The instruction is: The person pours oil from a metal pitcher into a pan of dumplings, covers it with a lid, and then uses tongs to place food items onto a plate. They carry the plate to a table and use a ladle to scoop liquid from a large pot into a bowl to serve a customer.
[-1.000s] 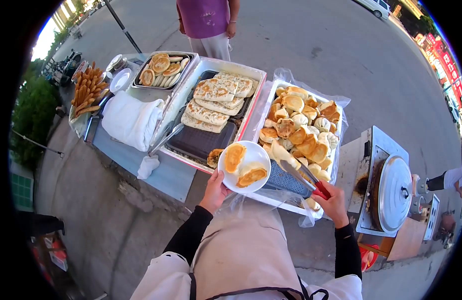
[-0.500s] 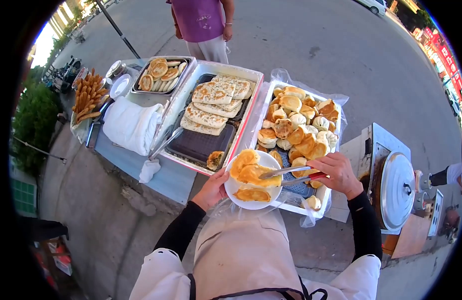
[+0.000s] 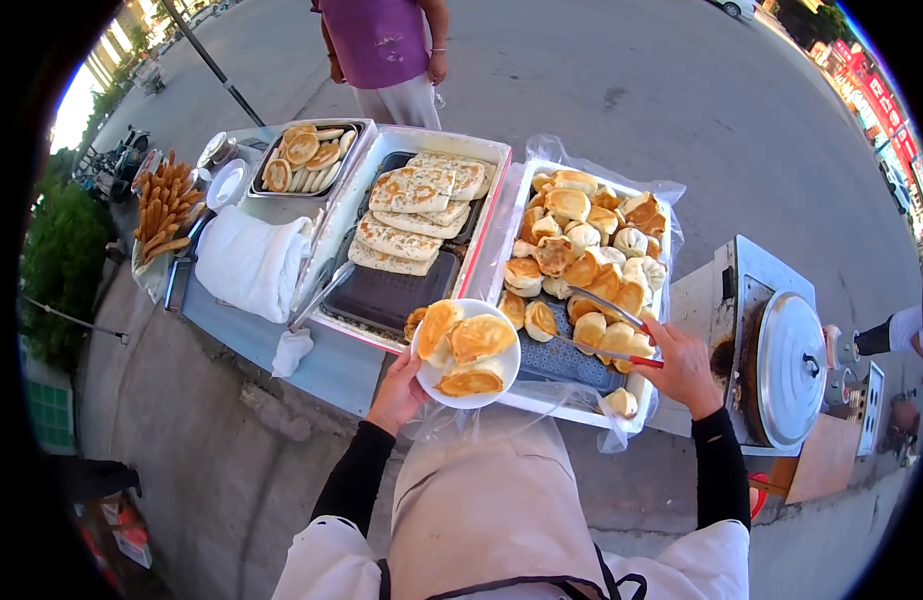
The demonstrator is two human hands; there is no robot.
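Note:
My left hand grips the edge of a white plate. On the plate lie three golden pan-fried buns. In my right hand are metal tongs with red handles, their arms spread apart. The tong tips reach over a white foam box holding many browned and pale buns on a dark perforated tray. Nothing shows between the tong tips.
Flat breads lie on a dark tray in another foam box, with a second pair of tongs. Round flatbreads, a folded white cloth and fried dough sticks sit left. A lidded pot stands right; a person stands opposite.
The tongs have left the plate and moved right over the box of buns, opening. A bun they held now rests on the plate. The plate has shifted slightly left.

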